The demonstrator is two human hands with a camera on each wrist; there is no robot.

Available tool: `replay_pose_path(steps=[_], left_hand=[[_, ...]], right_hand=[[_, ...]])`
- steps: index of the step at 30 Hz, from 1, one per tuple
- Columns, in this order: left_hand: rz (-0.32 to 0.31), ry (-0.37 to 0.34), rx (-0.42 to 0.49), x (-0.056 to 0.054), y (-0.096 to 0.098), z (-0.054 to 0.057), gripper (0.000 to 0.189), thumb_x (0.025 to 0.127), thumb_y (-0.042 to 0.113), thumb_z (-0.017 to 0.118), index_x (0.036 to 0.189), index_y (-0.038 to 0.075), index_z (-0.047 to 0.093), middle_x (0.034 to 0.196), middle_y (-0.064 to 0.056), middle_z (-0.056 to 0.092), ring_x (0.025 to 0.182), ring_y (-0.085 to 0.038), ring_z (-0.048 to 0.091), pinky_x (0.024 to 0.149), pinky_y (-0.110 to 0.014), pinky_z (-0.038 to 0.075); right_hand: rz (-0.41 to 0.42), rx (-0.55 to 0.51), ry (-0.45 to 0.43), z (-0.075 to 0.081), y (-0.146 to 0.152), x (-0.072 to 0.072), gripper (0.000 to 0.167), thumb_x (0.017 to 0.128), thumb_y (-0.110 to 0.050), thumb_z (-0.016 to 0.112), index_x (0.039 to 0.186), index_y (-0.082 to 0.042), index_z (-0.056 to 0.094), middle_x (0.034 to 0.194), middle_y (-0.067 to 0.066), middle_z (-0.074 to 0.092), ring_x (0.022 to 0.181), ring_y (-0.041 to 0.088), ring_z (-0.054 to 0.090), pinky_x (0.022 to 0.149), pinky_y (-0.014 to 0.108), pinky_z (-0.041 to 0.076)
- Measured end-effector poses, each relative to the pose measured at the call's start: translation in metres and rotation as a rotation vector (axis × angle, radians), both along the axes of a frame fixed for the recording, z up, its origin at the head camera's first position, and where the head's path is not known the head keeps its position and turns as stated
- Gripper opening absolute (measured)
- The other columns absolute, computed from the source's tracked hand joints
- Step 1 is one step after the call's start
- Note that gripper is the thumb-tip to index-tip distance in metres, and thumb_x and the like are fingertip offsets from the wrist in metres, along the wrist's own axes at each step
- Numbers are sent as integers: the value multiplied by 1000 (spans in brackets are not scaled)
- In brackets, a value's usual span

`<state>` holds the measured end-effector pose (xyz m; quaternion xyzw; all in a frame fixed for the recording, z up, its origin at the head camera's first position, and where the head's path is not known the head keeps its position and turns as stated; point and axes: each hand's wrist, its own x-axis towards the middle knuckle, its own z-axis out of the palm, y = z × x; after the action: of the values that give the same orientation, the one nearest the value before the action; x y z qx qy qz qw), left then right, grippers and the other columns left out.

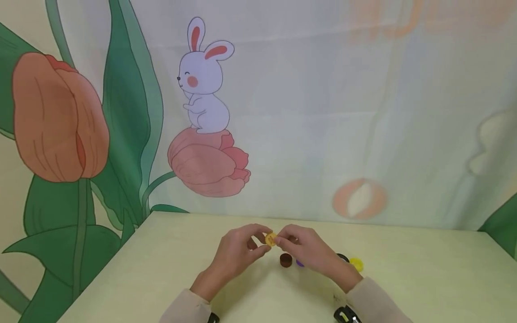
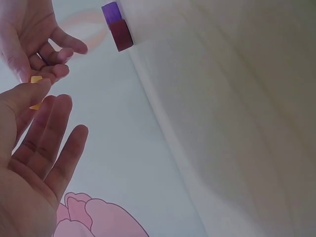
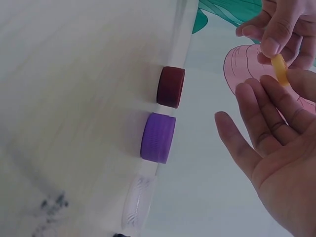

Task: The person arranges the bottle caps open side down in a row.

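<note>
L hand (image 1: 238, 249) and R hand (image 1: 310, 249) both pinch the yellow disc (image 1: 269, 239) w/ thumb + fingertips, up off the table (image 1: 141, 269), prob so its marked face shows. Brown cap (image 1: 286, 260) sits just below, purple cap (image 3: 158, 138) next to it, partly hidden by R hand from the head cam, so going low there = bump risk imo. Far edge (image 1: 242, 217) + cloth (image 1: 303, 134) are behind; more room L side tbh.
</note>
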<state>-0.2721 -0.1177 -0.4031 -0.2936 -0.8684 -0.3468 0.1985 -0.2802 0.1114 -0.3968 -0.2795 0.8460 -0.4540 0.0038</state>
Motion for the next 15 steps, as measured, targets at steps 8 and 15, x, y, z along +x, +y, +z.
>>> replay_pose_path(steps=[8,15], left_hand=[[-6,-11,1,-1,-2,2,29,89,13,88,115,13,77,95,5,77,69,-3,68,66,-25,55],[-19,-60,-5,-3,-4,0,28,89,15,88,115,12,79,97,4,78,71,-4,69,66,-24,56]], right_hand=[[15,-11,44,3,-1,1,15,107,-29,68,116,-17,73,108,-8,74,97,25,74,86,42,57],[30,-5,66,3,-2,1,17,102,-19,74,118,-14,73,104,-6,75,88,21,74,75,34,57]])
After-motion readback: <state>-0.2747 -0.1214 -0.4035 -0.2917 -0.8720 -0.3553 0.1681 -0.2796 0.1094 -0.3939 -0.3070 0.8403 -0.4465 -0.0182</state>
